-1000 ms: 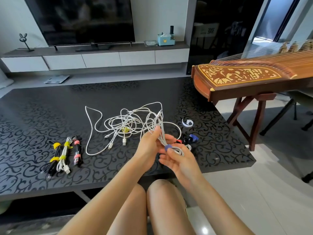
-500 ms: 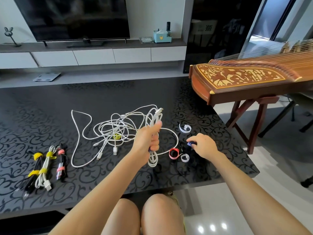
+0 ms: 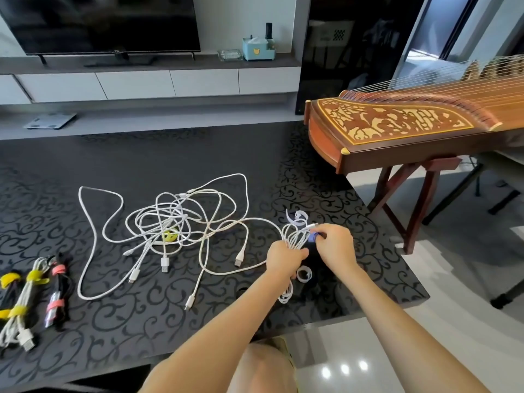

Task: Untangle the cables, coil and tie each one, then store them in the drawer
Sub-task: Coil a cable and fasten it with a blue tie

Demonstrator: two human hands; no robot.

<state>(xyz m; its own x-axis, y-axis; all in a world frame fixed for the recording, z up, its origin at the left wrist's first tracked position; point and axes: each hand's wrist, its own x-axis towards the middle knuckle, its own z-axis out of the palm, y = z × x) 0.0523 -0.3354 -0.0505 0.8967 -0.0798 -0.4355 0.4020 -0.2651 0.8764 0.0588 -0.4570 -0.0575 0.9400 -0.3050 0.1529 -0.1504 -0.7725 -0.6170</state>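
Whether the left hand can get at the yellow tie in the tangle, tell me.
Probably not as things stand: the left hand grips the coil, and the yellow tie sits under crossing strands of the tangle.

A coiled white cable [image 3: 295,236], gripped in the left hand [image 3: 285,258], stands above the counter [image 3: 170,154], with a blue tie [image 3: 312,238] against its upper loops. More white cables [image 3: 175,219] lie tangled mid-counter, and three tied bundles [image 3: 27,296] lie far left.

1. Your left hand [image 3: 286,259] is closed around the coiled white cable [image 3: 293,236], knuckles up.
2. Your right hand [image 3: 336,245] is just beside it, thumb and fingertips pinching the blue tie [image 3: 312,238].
3. Both your forearms reach forward, converging.
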